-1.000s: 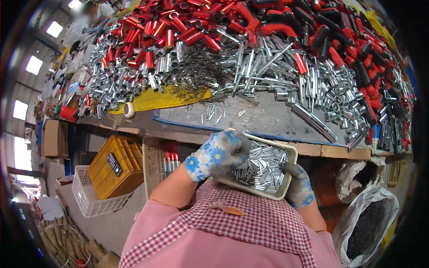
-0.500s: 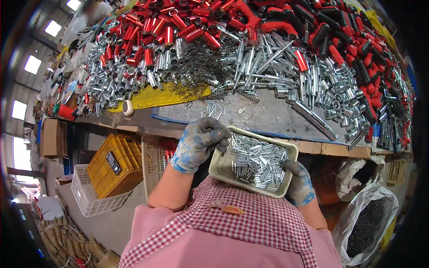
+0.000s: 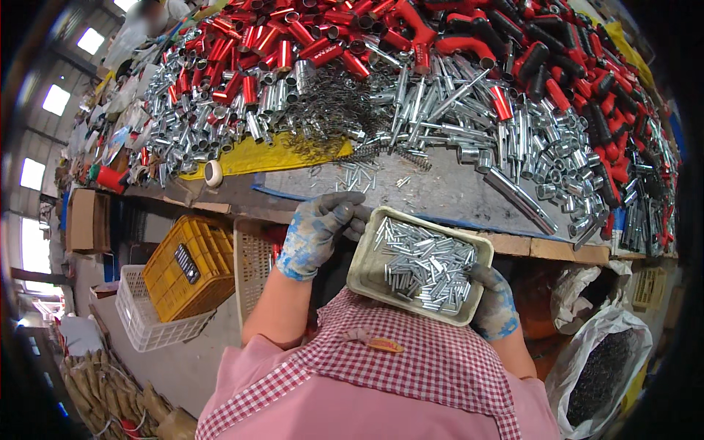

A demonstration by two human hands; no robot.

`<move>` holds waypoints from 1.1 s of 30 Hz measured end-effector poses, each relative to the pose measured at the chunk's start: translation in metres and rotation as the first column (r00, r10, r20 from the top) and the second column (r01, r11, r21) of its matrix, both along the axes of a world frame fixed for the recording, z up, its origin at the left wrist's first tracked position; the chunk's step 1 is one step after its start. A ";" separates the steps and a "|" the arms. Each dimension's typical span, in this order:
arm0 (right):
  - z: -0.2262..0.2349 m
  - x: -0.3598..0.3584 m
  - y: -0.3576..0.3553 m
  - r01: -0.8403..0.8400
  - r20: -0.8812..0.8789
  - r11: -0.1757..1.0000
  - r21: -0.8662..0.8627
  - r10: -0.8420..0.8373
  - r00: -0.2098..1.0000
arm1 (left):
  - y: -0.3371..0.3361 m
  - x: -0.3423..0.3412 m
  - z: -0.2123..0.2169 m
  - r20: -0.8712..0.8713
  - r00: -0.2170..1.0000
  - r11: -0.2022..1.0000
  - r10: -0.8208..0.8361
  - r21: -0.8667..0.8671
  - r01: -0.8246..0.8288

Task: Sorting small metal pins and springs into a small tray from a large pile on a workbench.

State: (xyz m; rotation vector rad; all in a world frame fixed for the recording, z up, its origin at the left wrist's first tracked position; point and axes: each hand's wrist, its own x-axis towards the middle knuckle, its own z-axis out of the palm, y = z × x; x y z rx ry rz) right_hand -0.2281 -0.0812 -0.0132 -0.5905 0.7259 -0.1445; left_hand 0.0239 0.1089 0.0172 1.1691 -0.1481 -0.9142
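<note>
Basically, L hand point(image 3: 315, 231), in a white cloth glove w/ blue pattern & grey-coated fingers, has its fingers bent and bunched near the thumb, gap small; can't tell if anything's pinched betw. the tips. They sit just beside the upper L corner of a pale cream rectangular plastic tray point(image 3: 370, 260), pointing R toward it.

R hand point(image 3: 495, 301), same type of glove, is closed on the tray's R short side, thumb over the rim; the other fingers are mostly hidden.

Key relation: tray is to the R of the L fingertips, long axis running L–R, dipping toward its R end. Short silver metal pins point(image 3: 433, 268) are heaped in its middle & R part, pointing all ways; L end's floor is largely bare. So L fingertips are by the bare end, and R hand is nearer the heap.

Tray's held right above the red-and-white checked apron point(image 3: 418, 374), next to the front edge of the grey bench top point(image 3: 469, 191). Beyond L hand, a few loose silver pins point(image 3: 357, 177) lie on the bench, near a yellow cloth point(image 3: 257, 158). Farther back: dark wire springs point(image 3: 323, 117), shiny red tubes point(image 3: 286, 55), red-and-black pistol-shaped handles point(image 3: 532, 62) etc., all piled.
</note>
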 end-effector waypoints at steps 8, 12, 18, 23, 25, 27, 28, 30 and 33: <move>0.004 -0.002 0.001 0.046 0.023 0.998 0.049 -0.047 0.999 | 0.019 0.049 -0.023 0.876 0.297 0.570 -0.379 0.474 -0.671; -0.001 -0.003 0.000 0.030 0.000 1.000 0.002 -0.030 1.000 | 0.015 0.079 -0.028 0.790 0.430 0.438 -0.437 0.604 -0.666; 0.003 0.000 0.001 0.022 -0.011 0.999 -0.025 -0.022 1.000 | 0.001 0.101 -0.027 0.670 0.435 0.382 -0.601 0.720 -0.580; 0.004 -0.001 0.001 0.025 -0.016 0.999 0.019 -0.025 1.000 | -0.009 0.104 -0.003 0.423 0.436 0.200 -0.794 0.859 -0.471; 0.004 -0.001 0.001 0.050 -0.010 0.998 0.043 -0.050 0.999 | -0.003 0.097 -0.001 0.561 0.391 0.251 -0.730 0.751 -0.610; 0.001 -0.001 0.000 0.042 -0.013 0.999 0.028 -0.041 0.999 | 0.006 0.083 0.012 0.564 0.413 0.248 -0.715 0.757 -0.604; -0.001 -0.001 -0.001 0.027 -0.015 1.000 0.015 -0.026 1.000 | 0.009 0.072 0.020 0.603 0.514 0.345 -0.610 0.786 -0.513; 0.000 0.000 -0.002 0.021 -0.016 1.000 0.010 -0.020 1.000 | 0.007 0.046 0.034 0.660 0.580 0.629 -0.477 0.718 -0.298; 0.004 -0.001 -0.002 -0.006 -0.013 1.000 0.019 0.006 1.000 | -0.011 0.010 0.057 0.585 0.609 0.770 -0.536 0.635 0.066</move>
